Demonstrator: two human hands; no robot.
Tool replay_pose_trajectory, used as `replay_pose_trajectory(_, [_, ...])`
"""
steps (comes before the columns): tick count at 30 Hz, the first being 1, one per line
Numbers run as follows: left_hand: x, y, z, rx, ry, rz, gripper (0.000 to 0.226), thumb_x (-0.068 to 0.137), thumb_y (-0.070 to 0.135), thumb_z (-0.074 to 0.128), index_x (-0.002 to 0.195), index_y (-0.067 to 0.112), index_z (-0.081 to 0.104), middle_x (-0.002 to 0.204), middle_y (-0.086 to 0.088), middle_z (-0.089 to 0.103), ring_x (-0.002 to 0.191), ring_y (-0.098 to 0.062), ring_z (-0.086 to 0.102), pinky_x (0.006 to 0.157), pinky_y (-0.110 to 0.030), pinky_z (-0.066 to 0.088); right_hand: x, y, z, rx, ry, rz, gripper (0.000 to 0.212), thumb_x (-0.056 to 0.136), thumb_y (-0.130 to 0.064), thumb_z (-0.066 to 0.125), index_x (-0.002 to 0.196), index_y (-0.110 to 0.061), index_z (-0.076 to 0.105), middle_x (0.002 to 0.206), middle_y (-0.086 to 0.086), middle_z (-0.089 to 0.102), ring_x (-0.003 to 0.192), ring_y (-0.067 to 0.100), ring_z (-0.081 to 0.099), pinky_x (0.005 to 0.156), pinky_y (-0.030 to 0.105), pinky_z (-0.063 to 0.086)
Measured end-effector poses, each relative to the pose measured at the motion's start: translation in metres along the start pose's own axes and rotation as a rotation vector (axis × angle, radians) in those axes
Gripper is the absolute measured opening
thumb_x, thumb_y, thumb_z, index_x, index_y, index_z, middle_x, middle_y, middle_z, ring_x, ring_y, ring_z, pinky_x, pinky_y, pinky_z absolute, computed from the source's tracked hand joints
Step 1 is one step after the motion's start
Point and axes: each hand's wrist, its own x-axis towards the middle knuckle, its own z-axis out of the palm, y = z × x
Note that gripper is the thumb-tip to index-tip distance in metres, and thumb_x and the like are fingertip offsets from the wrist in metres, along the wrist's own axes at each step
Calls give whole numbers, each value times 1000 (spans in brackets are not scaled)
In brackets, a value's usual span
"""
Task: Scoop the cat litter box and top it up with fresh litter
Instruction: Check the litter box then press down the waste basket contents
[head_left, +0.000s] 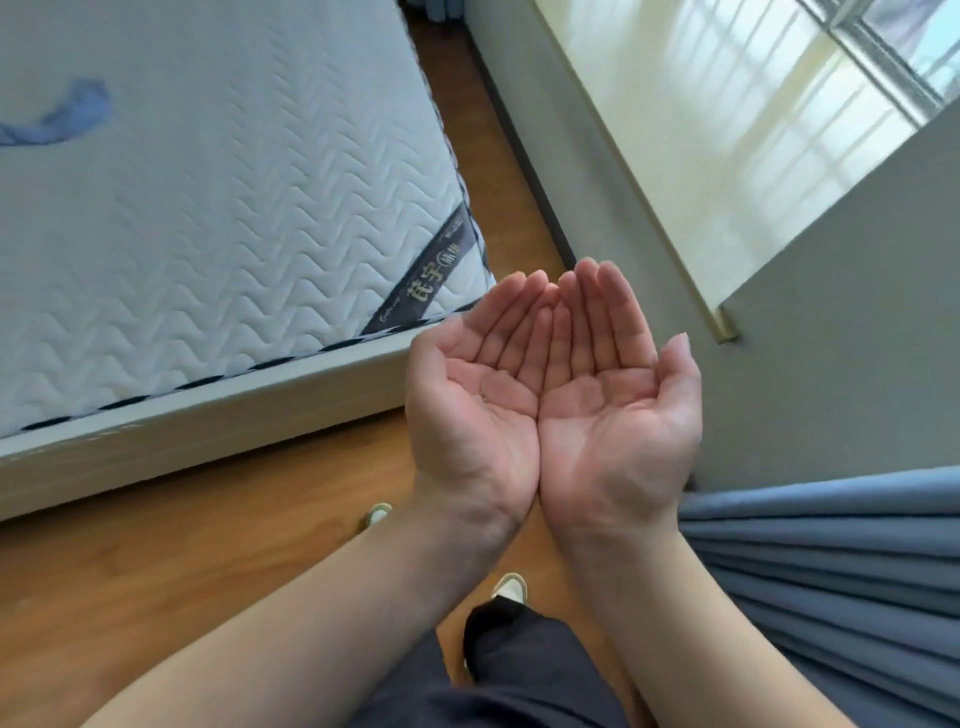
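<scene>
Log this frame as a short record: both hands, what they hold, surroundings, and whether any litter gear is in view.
left hand: palm up, open, holding nothing
right hand: palm up, open, holding nothing
hands together: touching along their inner edges, cupped side by side
mattress: white quilted, on the left, on a pale bed frame
floor: wood
curtain: blue, lower right
window sill: glossy, upper right
litter box, scoop, litter: none in view
task state: not yet begun, as far as the frame shows
</scene>
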Motion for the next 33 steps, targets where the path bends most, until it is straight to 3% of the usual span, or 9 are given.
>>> replay_pose_trajectory(11, [-90, 132, -14, -149, 96, 421, 47, 97, 27, 33, 115, -3, 64, 116, -19, 69, 112, -28, 66, 99, -33, 51, -86, 85, 88, -117, -279, 389, 59, 102, -40, 20, 124, -1, 59, 122, 12, 66, 117, 23, 61, 106, 36, 40])
replay_pose_trajectory(15, [-123, 188, -50, -251, 192, 591, 48, 98, 27, 31, 116, -4, 64, 117, -20, 69, 115, -28, 64, 106, -35, 44, -122, 146, 108, -204, -368, 570, 60, 102, -41, 21, 124, -1, 59, 123, 13, 65, 118, 23, 60, 109, 37, 37])
replay_pose_trajectory(23, [-191, 297, -140, -414, 322, 854, 49, 97, 28, 33, 122, -3, 62, 121, -19, 67, 115, -27, 64, 102, -37, 45, -209, 287, 134, -325, -490, 879, 60, 101, -42, 24, 116, -1, 66, 120, 14, 67, 117, 25, 61, 110, 39, 35])
replay_pose_trajectory(33, [-275, 413, -226, -419, 459, 1195, 46, 94, 29, 40, 122, 2, 64, 121, -13, 69, 116, -24, 64, 110, -41, 39, -319, 423, 166, -446, -721, 1158, 58, 102, -42, 22, 126, -5, 59, 123, 11, 66, 116, 23, 62, 106, 36, 39])
